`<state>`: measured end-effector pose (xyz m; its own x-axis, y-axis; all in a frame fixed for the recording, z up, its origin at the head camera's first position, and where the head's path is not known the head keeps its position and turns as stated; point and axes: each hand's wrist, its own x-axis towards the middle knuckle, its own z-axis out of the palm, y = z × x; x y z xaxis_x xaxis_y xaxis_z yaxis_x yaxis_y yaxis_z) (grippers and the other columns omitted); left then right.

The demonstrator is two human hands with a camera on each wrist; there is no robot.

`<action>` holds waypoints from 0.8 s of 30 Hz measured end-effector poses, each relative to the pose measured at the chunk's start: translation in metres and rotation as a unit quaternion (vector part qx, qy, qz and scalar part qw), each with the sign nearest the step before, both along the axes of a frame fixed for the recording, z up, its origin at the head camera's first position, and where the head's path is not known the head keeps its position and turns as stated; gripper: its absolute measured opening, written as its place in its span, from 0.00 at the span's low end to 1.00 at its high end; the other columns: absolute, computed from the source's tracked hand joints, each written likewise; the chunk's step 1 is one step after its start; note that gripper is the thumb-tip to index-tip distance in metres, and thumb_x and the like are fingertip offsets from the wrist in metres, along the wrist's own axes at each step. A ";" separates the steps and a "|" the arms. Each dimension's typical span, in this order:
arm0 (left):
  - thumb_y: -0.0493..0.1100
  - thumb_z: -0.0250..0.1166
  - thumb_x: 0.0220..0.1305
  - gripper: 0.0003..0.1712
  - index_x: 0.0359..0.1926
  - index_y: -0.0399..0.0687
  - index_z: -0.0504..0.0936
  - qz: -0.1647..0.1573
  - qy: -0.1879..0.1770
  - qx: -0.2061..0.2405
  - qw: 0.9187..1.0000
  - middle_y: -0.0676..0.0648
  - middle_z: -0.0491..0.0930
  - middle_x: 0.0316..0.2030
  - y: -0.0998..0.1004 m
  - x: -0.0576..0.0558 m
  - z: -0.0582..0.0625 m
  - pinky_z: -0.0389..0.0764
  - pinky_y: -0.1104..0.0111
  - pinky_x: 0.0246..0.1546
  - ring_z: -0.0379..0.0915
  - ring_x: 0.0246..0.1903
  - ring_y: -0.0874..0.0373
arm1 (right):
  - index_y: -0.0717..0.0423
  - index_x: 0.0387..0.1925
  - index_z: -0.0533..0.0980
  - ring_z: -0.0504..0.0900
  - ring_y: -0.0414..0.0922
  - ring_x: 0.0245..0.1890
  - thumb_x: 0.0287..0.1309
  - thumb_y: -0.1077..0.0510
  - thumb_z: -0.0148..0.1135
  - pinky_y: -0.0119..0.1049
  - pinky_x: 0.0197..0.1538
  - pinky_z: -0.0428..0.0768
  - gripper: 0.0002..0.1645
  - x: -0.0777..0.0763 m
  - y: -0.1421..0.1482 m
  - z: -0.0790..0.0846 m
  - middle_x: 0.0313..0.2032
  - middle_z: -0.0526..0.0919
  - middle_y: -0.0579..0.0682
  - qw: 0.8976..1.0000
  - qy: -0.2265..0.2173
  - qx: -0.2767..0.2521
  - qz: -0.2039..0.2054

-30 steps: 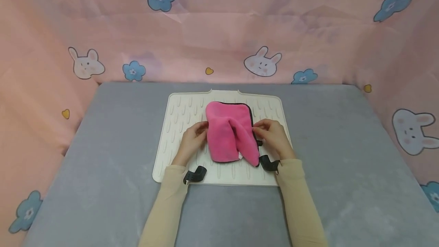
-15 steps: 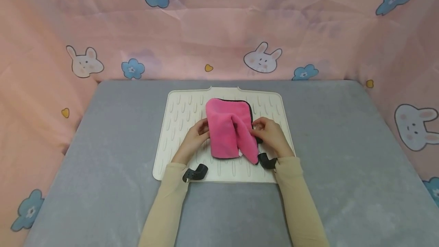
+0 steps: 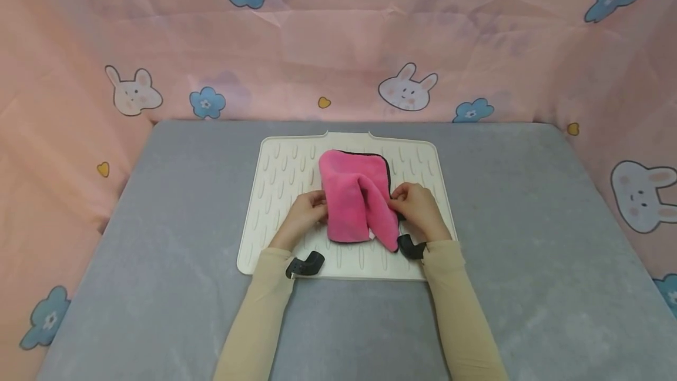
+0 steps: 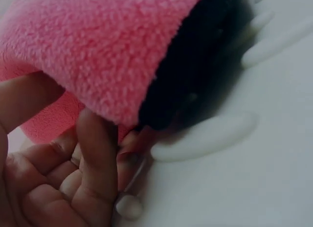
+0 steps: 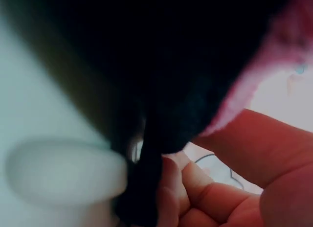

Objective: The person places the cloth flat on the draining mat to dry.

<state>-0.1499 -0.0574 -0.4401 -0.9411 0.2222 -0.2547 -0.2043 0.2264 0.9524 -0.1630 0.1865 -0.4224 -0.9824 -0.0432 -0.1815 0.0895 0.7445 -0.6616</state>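
A pink fleecy cloth [image 3: 344, 204] with a dark underside and black edging lies folded on a cream ribbed mat [image 3: 280, 193]. A raised fold runs down its middle, and a small white tag [image 3: 372, 236] shows at the near edge. My left hand [image 3: 302, 216] grips the cloth's left edge; in the left wrist view its fingers [image 4: 95, 153] are curled up against the pink fold. At the opposite edge my right hand [image 3: 419, 207] pinches the cloth between thumb and fingers. In the right wrist view a dark strip [image 5: 142, 188] hangs beside those fingers.
The mat rests on a grey cloth-covered table [image 3: 180, 222]. A pink curtain [image 3: 296, 52] printed with rabbits and flowers encloses the back and sides. Black wrist cameras, left [image 3: 307, 264] and right [image 3: 411, 247], sit over the mat's near part.
My left hand has shifted slightly toward me and inward along the cloth's left edge. The middle fold stands a little fuller than a second ago. The right hand stays nearly in place.
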 end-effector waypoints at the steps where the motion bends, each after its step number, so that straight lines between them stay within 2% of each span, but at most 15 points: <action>1: 0.30 0.54 0.57 0.23 0.55 0.27 0.73 -0.006 0.008 -0.003 1.000 0.40 0.81 0.33 0.001 0.000 0.000 0.75 0.72 0.26 0.73 0.23 0.61 | 0.64 0.31 0.76 0.74 0.45 0.26 0.52 0.60 0.63 0.34 0.30 0.70 0.09 0.000 0.000 0.000 0.23 0.78 0.52 1.000 0.001 -0.003 -0.001; 4: 0.27 0.52 0.54 0.20 0.50 0.27 0.76 -0.029 0.034 -0.017 0.999 0.44 0.76 0.25 0.003 0.000 -0.002 0.72 0.72 0.22 0.69 0.19 0.61 | 0.63 0.29 0.76 0.74 0.45 0.25 0.51 0.60 0.63 0.33 0.30 0.70 0.08 0.000 0.001 -0.001 0.23 0.78 0.51 1.000 0.006 -0.011 -0.003; 9: 0.27 0.57 0.50 0.08 0.33 0.34 0.77 -0.065 0.085 -0.090 0.990 0.50 0.70 0.16 0.006 0.002 -0.004 0.66 0.73 0.19 0.64 0.15 0.62 | 0.63 0.29 0.76 0.74 0.45 0.26 0.50 0.60 0.63 0.34 0.31 0.70 0.08 0.001 0.001 -0.002 0.23 0.78 0.51 1.000 0.008 -0.018 -0.007; 11: 0.28 0.60 0.48 0.05 0.30 0.37 0.76 -0.065 0.099 -0.112 0.987 0.51 0.70 0.15 0.009 0.004 -0.003 0.66 0.73 0.18 0.65 0.14 0.62 | 0.63 0.30 0.76 0.73 0.46 0.26 0.51 0.60 0.63 0.34 0.31 0.69 0.08 0.001 0.001 -0.003 0.23 0.78 0.52 1.000 0.008 -0.018 -0.007; 14: 0.31 0.62 0.49 0.05 0.30 0.37 0.77 -0.044 0.106 -0.112 0.987 0.51 0.72 0.16 0.013 0.006 -0.001 0.67 0.73 0.18 0.65 0.14 0.63 | 0.63 0.30 0.76 0.73 0.46 0.26 0.51 0.61 0.62 0.34 0.31 0.69 0.08 0.000 0.001 -0.003 0.23 0.77 0.51 1.000 0.011 -0.015 -0.006; 18: 0.32 0.59 0.57 0.07 0.36 0.32 0.79 -0.002 0.096 -0.040 0.995 0.50 0.73 0.19 0.015 0.007 0.001 0.68 0.74 0.18 0.66 0.15 0.63 | 0.63 0.30 0.76 0.73 0.47 0.27 0.52 0.61 0.60 0.35 0.31 0.69 0.07 0.000 0.001 -0.004 0.23 0.76 0.52 1.000 0.011 -0.012 -0.008; 20: 0.34 0.56 0.63 0.10 0.39 0.30 0.79 0.024 0.077 0.031 0.996 0.49 0.73 0.19 0.014 0.008 0.003 0.69 0.73 0.18 0.66 0.16 0.62 | 0.63 0.30 0.76 0.73 0.47 0.27 0.52 0.62 0.60 0.35 0.31 0.68 0.06 0.000 0.001 -0.004 0.23 0.76 0.52 1.000 0.009 -0.013 -0.009; 22: 0.38 0.54 0.67 0.14 0.38 0.28 0.78 0.050 0.057 0.099 0.992 0.49 0.73 0.19 0.013 0.009 0.006 0.68 0.73 0.18 0.66 0.17 0.61 | 0.63 0.30 0.76 0.73 0.47 0.27 0.52 0.61 0.61 0.35 0.31 0.69 0.07 0.000 0.001 -0.004 0.23 0.76 0.52 1.000 0.009 -0.013 -0.010; 24: 0.42 0.53 0.70 0.17 0.36 0.29 0.78 0.066 0.040 0.148 0.986 0.49 0.74 0.19 0.012 0.010 0.009 0.68 0.73 0.17 0.65 0.17 0.60 | 0.63 0.31 0.76 0.73 0.47 0.27 0.52 0.61 0.61 0.35 0.31 0.69 0.07 0.000 0.001 -0.005 0.23 0.76 0.52 1.000 0.008 -0.012 -0.010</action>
